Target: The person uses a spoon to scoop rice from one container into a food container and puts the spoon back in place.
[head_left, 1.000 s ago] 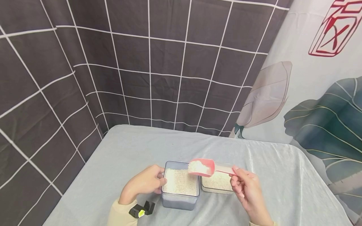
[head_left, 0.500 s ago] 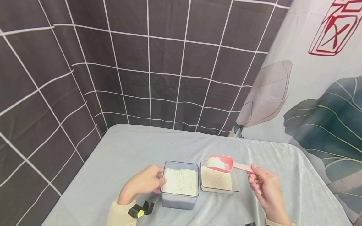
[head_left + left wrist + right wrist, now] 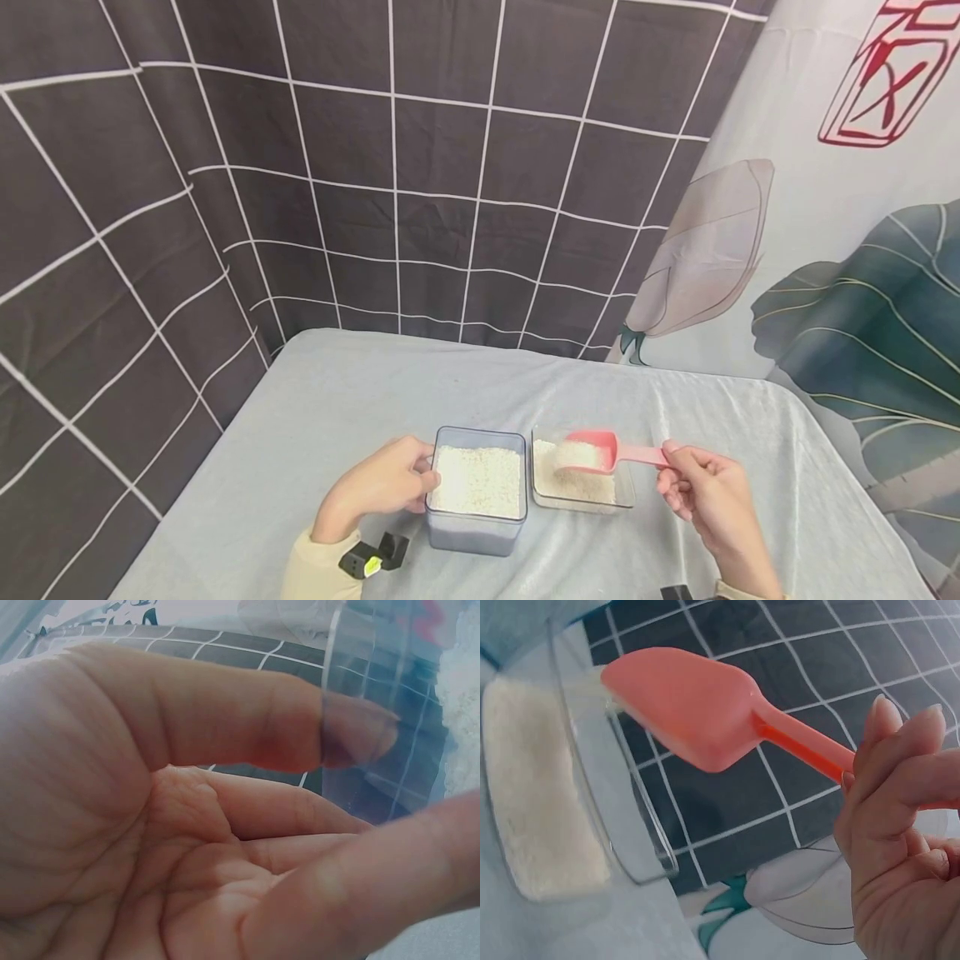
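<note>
My right hand [image 3: 708, 492] pinches the handle of a pink scoop [image 3: 609, 450] between thumb and fingers. White, rice-like grains [image 3: 579, 455] lie in the scoop, which is tipped over the low clear container [image 3: 581, 505], part filled with the same grains. From the right wrist view I see the underside of the scoop [image 3: 686, 705], with a pale streak at its lip. To the left stands a taller bluish see-through container [image 3: 472, 535], fuller of grains. My left hand [image 3: 386, 479] grips its left side, thumb and fingers at the wall [image 3: 375, 780].
Both containers stand side by side on a table with a pale blue cloth [image 3: 375, 375]. A dark gridded curtain [image 3: 435, 150] hangs behind, with a printed light curtain [image 3: 795, 200] at the right. A black wrist device [image 3: 372, 560] sits on the left sleeve.
My right hand has carried the loaded scoop right, from over the bluish container to over the low clear one, then lowered and tipped it. The left hand has stayed in place.
</note>
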Available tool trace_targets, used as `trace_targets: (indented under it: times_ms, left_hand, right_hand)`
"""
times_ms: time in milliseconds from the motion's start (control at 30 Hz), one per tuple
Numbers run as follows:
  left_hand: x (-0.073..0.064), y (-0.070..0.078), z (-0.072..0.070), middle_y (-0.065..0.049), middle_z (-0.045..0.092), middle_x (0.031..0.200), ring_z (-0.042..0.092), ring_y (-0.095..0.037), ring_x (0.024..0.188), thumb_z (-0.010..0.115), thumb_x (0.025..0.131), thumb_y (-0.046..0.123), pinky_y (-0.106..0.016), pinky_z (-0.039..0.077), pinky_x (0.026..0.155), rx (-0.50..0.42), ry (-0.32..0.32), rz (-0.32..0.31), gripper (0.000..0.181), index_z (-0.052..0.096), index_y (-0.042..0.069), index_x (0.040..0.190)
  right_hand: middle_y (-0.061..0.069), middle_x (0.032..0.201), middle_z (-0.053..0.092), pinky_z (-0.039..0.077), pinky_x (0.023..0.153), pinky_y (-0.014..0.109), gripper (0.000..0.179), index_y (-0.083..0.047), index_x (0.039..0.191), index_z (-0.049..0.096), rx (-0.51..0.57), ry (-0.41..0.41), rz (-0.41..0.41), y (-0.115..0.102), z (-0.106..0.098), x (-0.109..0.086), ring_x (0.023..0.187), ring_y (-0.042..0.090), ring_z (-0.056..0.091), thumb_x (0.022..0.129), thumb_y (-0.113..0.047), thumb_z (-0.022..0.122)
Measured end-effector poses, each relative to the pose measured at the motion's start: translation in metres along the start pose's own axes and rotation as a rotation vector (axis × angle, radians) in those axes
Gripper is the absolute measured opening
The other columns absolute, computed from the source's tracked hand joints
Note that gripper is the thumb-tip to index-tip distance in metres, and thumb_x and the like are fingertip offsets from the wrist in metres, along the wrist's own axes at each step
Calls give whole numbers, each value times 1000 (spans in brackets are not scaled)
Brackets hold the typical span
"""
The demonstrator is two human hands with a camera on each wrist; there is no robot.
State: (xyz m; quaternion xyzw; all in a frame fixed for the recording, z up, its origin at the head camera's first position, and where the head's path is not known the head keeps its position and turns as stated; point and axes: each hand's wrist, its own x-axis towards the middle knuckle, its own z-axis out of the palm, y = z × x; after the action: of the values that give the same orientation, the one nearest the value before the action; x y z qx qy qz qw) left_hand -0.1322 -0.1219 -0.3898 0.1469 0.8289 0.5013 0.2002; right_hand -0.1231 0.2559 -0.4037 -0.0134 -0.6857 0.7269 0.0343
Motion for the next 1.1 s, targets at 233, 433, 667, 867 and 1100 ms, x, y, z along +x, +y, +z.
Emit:
trace_targets:
  times_ms: [233, 433, 667, 867, 1100]
  left_hand:
    - [0, 0, 0, -25, 60, 100, 66, -25, 73, 53, 85, 1, -31, 58, 60, -1, 1, -4, 44, 43, -21, 121]
    - [0, 0, 0, -24, 61, 99, 66, -25, 74, 52, 85, 1, -31, 58, 60, -8, -2, -5, 42, 44, -20, 120]
    - [0, 1, 0, -23, 61, 98, 65, -26, 76, 52, 85, 1, -30, 58, 61, -22, -4, 0, 40, 46, -19, 119]
    - [0, 1, 0, -22, 62, 96, 65, -25, 76, 52, 85, 1, -30, 58, 60, -26, -10, 0, 38, 48, -18, 118]
    - [0, 1, 0, -22, 62, 96, 65, -25, 77, 51, 85, 0, -30, 58, 61, -30, -13, 3, 38, 48, -18, 117]
  right_hand:
    - [6, 51, 58, 39, 29, 25, 35, 10, 80, 61, -240, 105, 22, -4, 5, -1, 36, 11, 46, 91, -22, 56]
    - [8, 52, 58, 39, 29, 28, 35, 9, 75, 59, -251, 114, -30, -8, 7, -3, 36, 13, 47, 92, -20, 54]
    - [8, 51, 57, 35, 26, 29, 31, 11, 74, 58, -161, 107, -132, -12, 11, -8, 35, 13, 46, 93, -14, 53]
    - [5, 51, 60, 33, 25, 25, 26, 7, 76, 61, 37, 4, -142, -16, 17, -10, 36, 8, 50, 94, -8, 48]
    - [4, 51, 60, 30, 25, 17, 29, 0, 73, 64, 198, -60, -114, -20, 30, -15, 36, 7, 51, 95, -5, 45]
